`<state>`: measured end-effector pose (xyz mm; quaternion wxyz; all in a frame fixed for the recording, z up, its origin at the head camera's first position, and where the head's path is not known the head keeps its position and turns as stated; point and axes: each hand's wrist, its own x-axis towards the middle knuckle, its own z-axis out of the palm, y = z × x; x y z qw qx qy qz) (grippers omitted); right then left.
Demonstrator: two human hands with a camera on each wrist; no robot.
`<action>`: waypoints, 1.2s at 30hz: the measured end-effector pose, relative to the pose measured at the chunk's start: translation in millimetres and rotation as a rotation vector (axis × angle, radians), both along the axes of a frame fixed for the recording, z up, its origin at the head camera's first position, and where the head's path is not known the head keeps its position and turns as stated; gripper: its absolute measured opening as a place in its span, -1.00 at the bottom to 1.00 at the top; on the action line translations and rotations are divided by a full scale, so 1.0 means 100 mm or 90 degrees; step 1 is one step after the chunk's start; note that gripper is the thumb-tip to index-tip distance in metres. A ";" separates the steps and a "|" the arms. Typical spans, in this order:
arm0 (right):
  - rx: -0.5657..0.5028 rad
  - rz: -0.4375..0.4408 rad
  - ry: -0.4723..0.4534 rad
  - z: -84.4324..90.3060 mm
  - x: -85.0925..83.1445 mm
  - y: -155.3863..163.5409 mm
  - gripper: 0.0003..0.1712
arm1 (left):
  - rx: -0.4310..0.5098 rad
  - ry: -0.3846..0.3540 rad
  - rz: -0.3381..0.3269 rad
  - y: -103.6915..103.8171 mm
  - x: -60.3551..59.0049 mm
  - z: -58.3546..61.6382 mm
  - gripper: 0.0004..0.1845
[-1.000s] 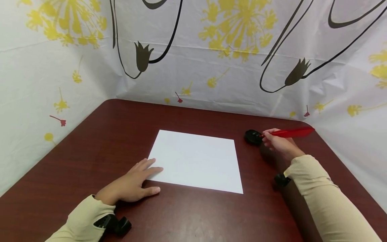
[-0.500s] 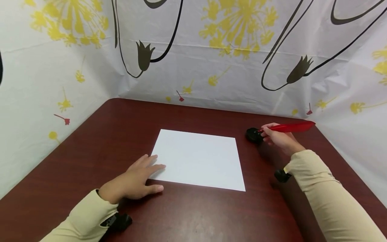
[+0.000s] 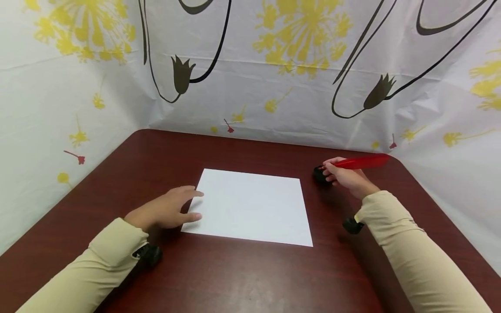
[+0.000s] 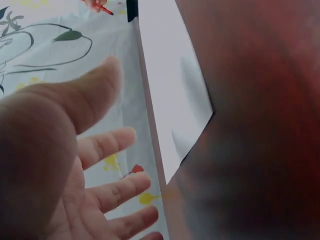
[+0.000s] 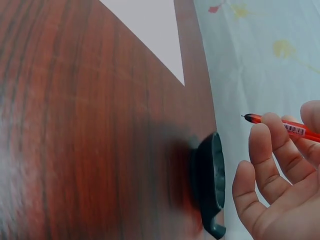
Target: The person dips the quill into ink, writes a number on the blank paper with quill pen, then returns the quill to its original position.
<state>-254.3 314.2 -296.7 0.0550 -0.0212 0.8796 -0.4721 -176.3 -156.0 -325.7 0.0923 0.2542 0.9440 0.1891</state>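
Note:
My right hand (image 3: 349,177) pinches a red feather pen (image 3: 364,161) at the far right of the table. In the right wrist view the pen's dark tip (image 5: 248,118) points up and away, apart from the dish, and a barcode label shows on its red barrel. A small black dish (image 3: 318,175) stands just left of that hand; its inside is mostly hidden. My left hand (image 3: 168,209), fingers spread and relaxed, hovers at the left edge of a blank white sheet of paper (image 3: 250,208). The left wrist view shows a gap between those fingers and the paper.
The sheet lies on a dark red-brown wooden table (image 3: 250,278). A white curtain (image 3: 242,78) with yellow and grey flower prints hangs behind the table and along its sides. Each wrist carries a black camera (image 3: 353,225).
My left hand has lifted from the paper's lower left corner and shifted up and slightly left. The right hand, still pinching the feather pen, has risen slightly and moved a little left by the dish.

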 end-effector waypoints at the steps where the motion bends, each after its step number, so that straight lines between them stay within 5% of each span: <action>1: 0.000 0.003 0.000 0.00 0.00 -0.03 -0.47 | 0.004 0.001 -0.007 -0.01 -0.03 -0.01 -0.32; 16: 0.011 0.017 0.008 -0.09 -0.05 -0.35 -0.54 | -0.023 -0.009 0.004 -0.05 -0.56 -0.12 -0.26; 26: -0.031 0.027 -0.012 -0.21 -0.04 -0.46 -0.53 | -0.045 -0.050 -0.031 -0.02 -0.61 -0.19 -0.17; 36: -0.039 0.035 -0.012 -0.17 -0.06 -0.57 -0.52 | -0.098 -0.068 -0.028 0.13 -0.66 -0.09 -0.11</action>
